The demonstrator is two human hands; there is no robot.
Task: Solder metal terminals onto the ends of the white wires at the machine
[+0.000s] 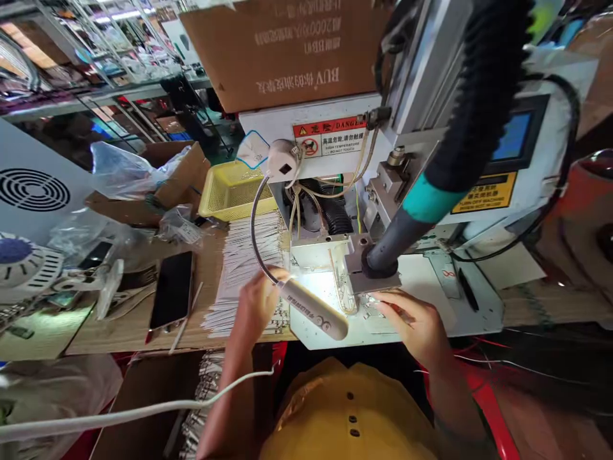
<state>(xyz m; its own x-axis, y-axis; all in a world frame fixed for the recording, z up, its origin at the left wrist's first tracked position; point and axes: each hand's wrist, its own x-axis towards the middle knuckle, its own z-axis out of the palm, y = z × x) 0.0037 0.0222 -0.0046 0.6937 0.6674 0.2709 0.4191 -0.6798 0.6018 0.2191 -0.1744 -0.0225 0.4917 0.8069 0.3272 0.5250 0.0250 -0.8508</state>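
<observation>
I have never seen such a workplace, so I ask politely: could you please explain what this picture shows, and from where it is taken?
A camera on a person's head took this picture, looking forward and down. The bare left hand and right hand are that person's own. A machine, with a label warning of high temperature, stands on a wooden table. The right hand's fingertips are near its metal block. The left hand is partly behind a lamp on a bendable neck. What either hand holds is too unclear to tell. Left of the machine are thin white strips, a phone and a yellow basket.
</observation>
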